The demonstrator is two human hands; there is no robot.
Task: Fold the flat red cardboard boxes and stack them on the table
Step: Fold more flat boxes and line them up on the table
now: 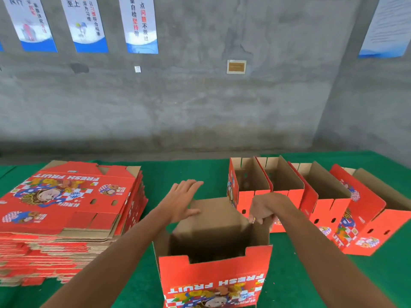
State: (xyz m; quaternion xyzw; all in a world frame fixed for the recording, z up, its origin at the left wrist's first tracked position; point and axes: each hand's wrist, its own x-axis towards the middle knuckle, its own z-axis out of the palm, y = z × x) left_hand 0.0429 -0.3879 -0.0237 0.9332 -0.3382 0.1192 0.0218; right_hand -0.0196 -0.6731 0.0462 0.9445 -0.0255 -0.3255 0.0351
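A half-formed red "FRESH FRUIT" box [213, 283] stands open in front of me on the green table [184, 174]. My left hand [183, 200] lies flat, fingers spread, against the top of its brown far panel. My right hand [265, 210] pinches the box's upper right corner flap. A tall stack of flat red boxes [64, 210] sits at the left. A row of folded boxes [311, 196] leans one against another at the right.
A grey concrete wall [200, 107] rises just behind the table, with posters [140, 25] hung high on it. Green cloth shows between the flat stack and the open box, and to the right of the box.
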